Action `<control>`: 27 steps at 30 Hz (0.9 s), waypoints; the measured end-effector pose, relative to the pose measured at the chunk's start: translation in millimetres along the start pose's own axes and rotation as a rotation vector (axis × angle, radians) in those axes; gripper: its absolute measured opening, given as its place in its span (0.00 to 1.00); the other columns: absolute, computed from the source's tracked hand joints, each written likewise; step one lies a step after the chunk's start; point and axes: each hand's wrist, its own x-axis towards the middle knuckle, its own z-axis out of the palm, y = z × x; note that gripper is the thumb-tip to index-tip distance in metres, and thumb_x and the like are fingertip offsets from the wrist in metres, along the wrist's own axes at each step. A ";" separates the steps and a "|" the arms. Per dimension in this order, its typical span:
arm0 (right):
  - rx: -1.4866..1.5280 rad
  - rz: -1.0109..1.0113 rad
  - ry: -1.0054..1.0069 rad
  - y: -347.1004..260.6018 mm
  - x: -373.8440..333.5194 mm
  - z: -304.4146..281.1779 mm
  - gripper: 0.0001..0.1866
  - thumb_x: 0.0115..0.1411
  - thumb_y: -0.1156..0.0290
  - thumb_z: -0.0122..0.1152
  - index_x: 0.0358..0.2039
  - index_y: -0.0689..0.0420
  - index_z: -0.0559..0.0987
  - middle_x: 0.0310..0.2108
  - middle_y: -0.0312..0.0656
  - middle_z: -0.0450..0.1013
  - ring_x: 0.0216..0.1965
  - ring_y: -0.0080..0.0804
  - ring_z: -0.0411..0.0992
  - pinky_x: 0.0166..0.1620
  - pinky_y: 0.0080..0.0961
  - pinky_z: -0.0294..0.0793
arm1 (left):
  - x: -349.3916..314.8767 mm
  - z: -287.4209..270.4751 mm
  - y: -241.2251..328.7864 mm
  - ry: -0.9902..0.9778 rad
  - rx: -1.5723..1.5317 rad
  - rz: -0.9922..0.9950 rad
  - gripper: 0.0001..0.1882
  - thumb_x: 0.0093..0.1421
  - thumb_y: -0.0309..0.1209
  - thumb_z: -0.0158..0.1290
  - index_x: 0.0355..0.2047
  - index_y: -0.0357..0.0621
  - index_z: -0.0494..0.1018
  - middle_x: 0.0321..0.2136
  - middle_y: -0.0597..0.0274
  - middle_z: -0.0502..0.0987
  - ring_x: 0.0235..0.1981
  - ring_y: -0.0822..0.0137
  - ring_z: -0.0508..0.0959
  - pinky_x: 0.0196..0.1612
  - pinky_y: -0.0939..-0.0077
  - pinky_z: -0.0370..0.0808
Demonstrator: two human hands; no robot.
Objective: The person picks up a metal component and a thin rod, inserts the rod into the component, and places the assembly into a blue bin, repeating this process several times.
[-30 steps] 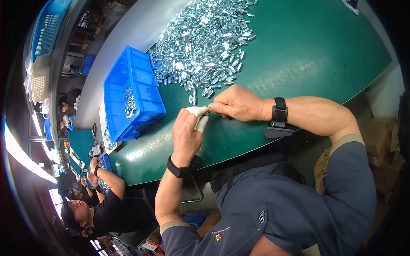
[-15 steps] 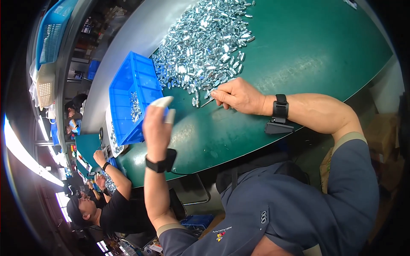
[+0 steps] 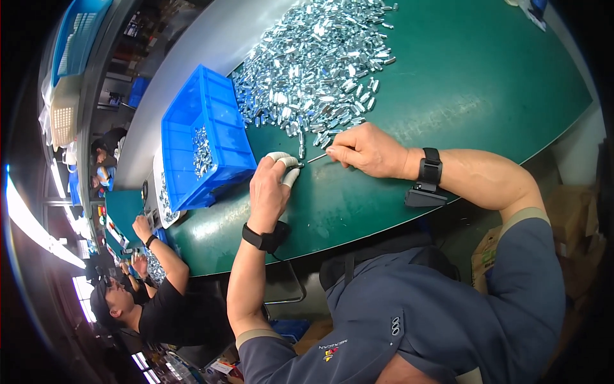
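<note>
My left hand (image 3: pixel 270 187), with white finger cots on its fingertips, pinches a small silver metal part (image 3: pixel 298 166) just above the green table (image 3: pixel 448 83). My right hand (image 3: pixel 368 150) holds a thin metal pin tool (image 3: pixel 318 157) whose tip points at that part. Both hands sit just below a large heap of small shiny metal parts (image 3: pixel 313 70). Each wrist wears a black band. A blue plastic bin (image 3: pixel 203 137) with a few parts inside stands left of my left hand.
A person in a black shirt (image 3: pixel 160 301) works at the lower left beside another pile of parts. Blue and white crates (image 3: pixel 67 77) are stacked at the far left. A cardboard box (image 3: pixel 569 217) stands at the right, beyond the table's curved edge.
My left hand went from the work spot out to the blue bin, then came back beside my right hand with a part pinched. The right hand stayed in place.
</note>
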 end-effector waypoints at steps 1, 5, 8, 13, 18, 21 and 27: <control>-0.034 -0.036 0.014 1.8 0.6 2.9 0.21 0.71 0.59 0.57 0.25 0.60 0.80 0.19 0.40 0.76 0.21 0.30 0.74 0.29 0.30 0.72 | -2.7 2.2 1.4 0.009 -0.002 -0.008 0.12 0.57 0.22 0.65 0.42 0.39 0.80 0.41 0.54 0.81 0.43 0.52 0.81 0.46 0.65 0.77; -0.100 -0.062 -0.004 3.7 0.9 2.6 0.19 0.70 0.60 0.57 0.25 0.60 0.79 0.19 0.42 0.76 0.21 0.37 0.74 0.29 0.34 0.72 | -11.6 10.2 10.9 0.042 -0.206 -0.146 0.10 0.58 0.21 0.65 0.41 0.38 0.81 0.38 0.55 0.82 0.38 0.58 0.82 0.44 0.69 0.77; -0.131 -0.044 -0.043 -0.7 1.3 0.2 0.18 0.70 0.62 0.58 0.26 0.60 0.79 0.20 0.41 0.76 0.22 0.34 0.74 0.30 0.33 0.72 | -11.7 12.1 13.0 0.062 -0.278 -0.180 0.10 0.59 0.21 0.64 0.42 0.38 0.81 0.36 0.56 0.83 0.35 0.62 0.82 0.42 0.71 0.78; -0.114 0.006 -0.061 -1.6 0.8 -0.7 0.15 0.71 0.65 0.58 0.30 0.62 0.81 0.21 0.39 0.76 0.23 0.25 0.73 0.30 0.28 0.71 | -13.3 16.2 15.8 0.104 -0.344 -0.259 0.10 0.58 0.24 0.66 0.39 0.41 0.81 0.35 0.55 0.81 0.37 0.53 0.81 0.40 0.63 0.77; -0.044 0.019 0.002 -2.8 0.5 0.4 0.16 0.72 0.65 0.57 0.31 0.63 0.81 0.22 0.38 0.77 0.24 0.23 0.72 0.29 0.25 0.71 | -15.6 13.7 19.9 0.092 -0.365 -0.162 0.09 0.58 0.24 0.65 0.40 0.41 0.81 0.35 0.55 0.81 0.38 0.54 0.81 0.41 0.64 0.77; -0.017 0.035 0.016 -7.1 -1.6 2.6 0.16 0.72 0.65 0.57 0.30 0.62 0.81 0.21 0.38 0.76 0.23 0.24 0.72 0.29 0.26 0.71 | -13.7 13.6 24.6 0.089 -0.345 -0.096 0.10 0.58 0.23 0.66 0.40 0.39 0.81 0.35 0.56 0.82 0.38 0.57 0.83 0.42 0.67 0.78; -0.054 0.090 -0.120 -7.2 -3.7 1.4 0.18 0.72 0.65 0.57 0.29 0.62 0.82 0.20 0.38 0.76 0.22 0.24 0.73 0.29 0.26 0.72 | -11.0 21.4 33.5 0.109 -0.355 -0.070 0.09 0.58 0.23 0.66 0.39 0.40 0.80 0.35 0.55 0.82 0.38 0.54 0.82 0.41 0.65 0.78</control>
